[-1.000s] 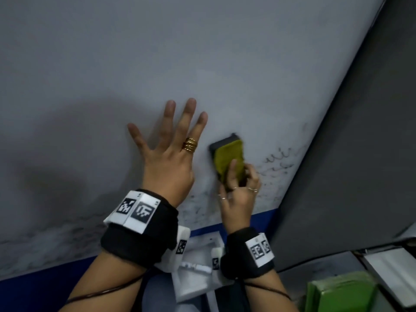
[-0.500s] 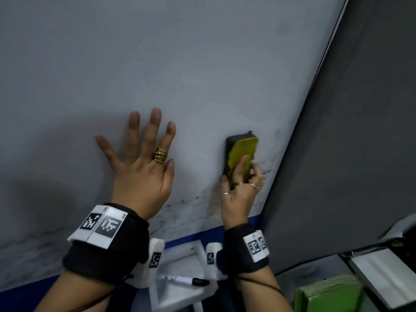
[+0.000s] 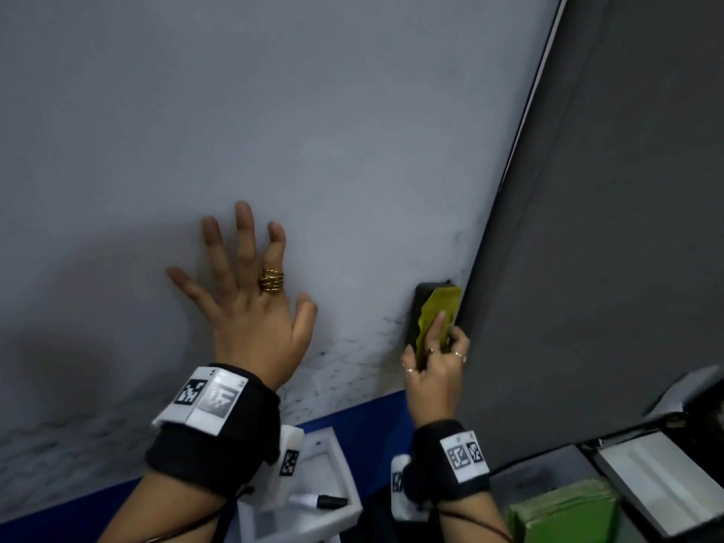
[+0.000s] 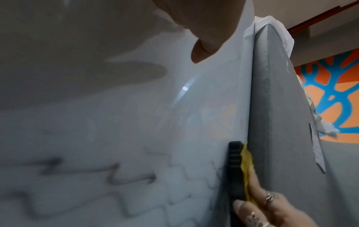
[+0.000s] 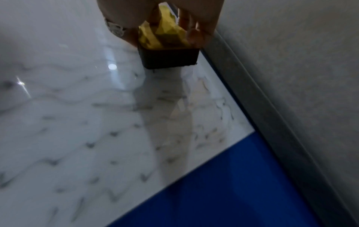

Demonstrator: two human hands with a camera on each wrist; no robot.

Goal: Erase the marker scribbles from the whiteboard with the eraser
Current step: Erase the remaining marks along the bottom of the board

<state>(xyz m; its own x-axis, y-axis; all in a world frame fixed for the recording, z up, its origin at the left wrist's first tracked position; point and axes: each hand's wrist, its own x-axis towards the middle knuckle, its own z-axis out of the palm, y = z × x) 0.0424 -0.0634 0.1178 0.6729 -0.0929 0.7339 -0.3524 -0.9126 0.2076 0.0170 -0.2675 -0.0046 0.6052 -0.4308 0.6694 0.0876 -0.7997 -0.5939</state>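
The whiteboard (image 3: 313, 131) fills most of the head view. Faint smeared marker scribbles (image 3: 344, 358) run along its lower part, and show as grey zigzags (image 4: 116, 173) in the left wrist view and as scribbles (image 5: 89, 144) in the right wrist view. My right hand (image 3: 437, 362) grips the eraser (image 3: 435, 311), black with a yellow top, flat against the board at its right edge. In the right wrist view the eraser (image 5: 169, 52) sits under my fingers. My left hand (image 3: 250, 291) lies flat on the board with fingers spread, left of the eraser (image 4: 236, 169).
A grey partition (image 3: 607, 229) meets the board's right edge. A blue band (image 3: 372, 421) runs below the board. A white tray (image 3: 341, 464) holds a marker (image 3: 319, 501). Green pads (image 3: 564, 515) and a white box (image 3: 658, 480) lie at the lower right.
My right hand has slid the eraser rightwards along the board to its right edge, over the scribbles there. My left hand has stayed flat on the board.
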